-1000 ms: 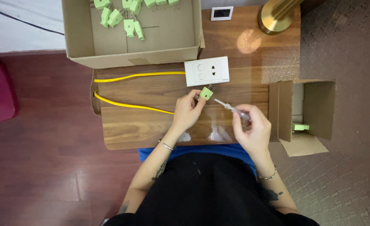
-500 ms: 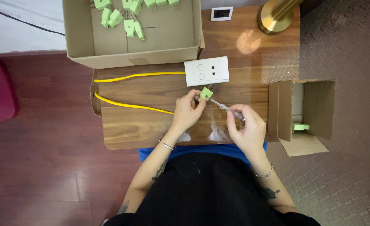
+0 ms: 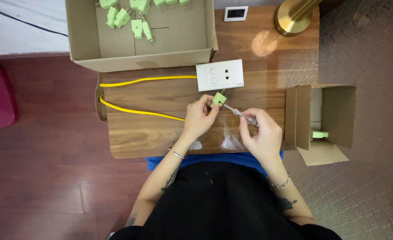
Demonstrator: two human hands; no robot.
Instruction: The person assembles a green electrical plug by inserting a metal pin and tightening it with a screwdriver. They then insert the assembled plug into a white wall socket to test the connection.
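Now plug between hands (screwdriver touching)

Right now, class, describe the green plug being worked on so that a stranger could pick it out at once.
Start at the wooden table and find the white wall socket plate near its middle. Just below that plate, the left hand pinches a small light-green plug, with a screwdriver from the right hand touching it. Unlike the green plugs lying loose in the big cardboard box, it is held.
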